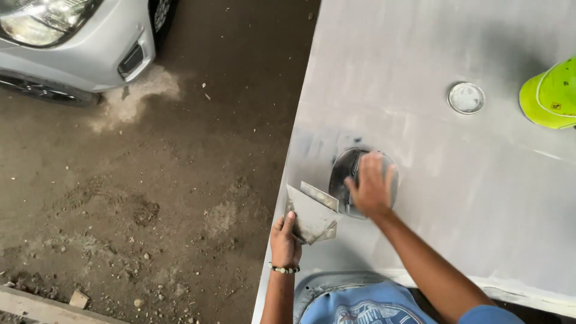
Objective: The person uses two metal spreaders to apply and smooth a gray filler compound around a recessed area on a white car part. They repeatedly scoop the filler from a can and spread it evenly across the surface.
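Grey panel [456,180]: a round sanding pad [345,174] is pressed flat at its centre under the spread right hand [371,186], while scrapers [311,213], at seven o'clock, are pinched ready by the left hand [284,240].

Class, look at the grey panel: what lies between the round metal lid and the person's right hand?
Nothing: in the head view the stretch of grey panel between the round metal lid and the right hand is bare, dusty surface.

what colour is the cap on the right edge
Bright yellow-green cap, lying on the grey panel; seen in the head view.
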